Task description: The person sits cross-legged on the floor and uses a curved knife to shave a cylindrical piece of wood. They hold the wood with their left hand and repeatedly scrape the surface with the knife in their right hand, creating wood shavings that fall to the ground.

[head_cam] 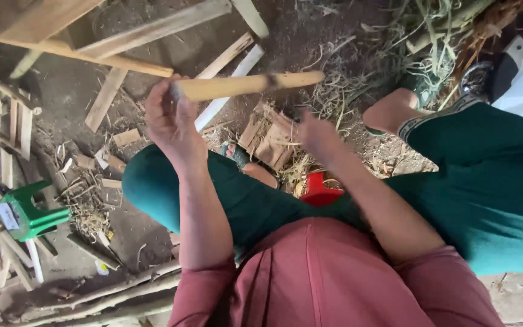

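left hand (pixel 171 124) grips stick (pixel 249 85), lying crosswise, seemingly level

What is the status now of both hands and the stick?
Left hand gripping one end of the pale stick, held level above the knees. Right hand blurred below the stick, grip unclear. Wood scraps on ground underneath.

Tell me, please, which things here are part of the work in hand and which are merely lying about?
In hand:
- pale stick, held at one end by the left hand
- right hand, blurred, just below the stick

Lying about:
- green plastic stool
- wooden offcuts
- planks
- red plastic object
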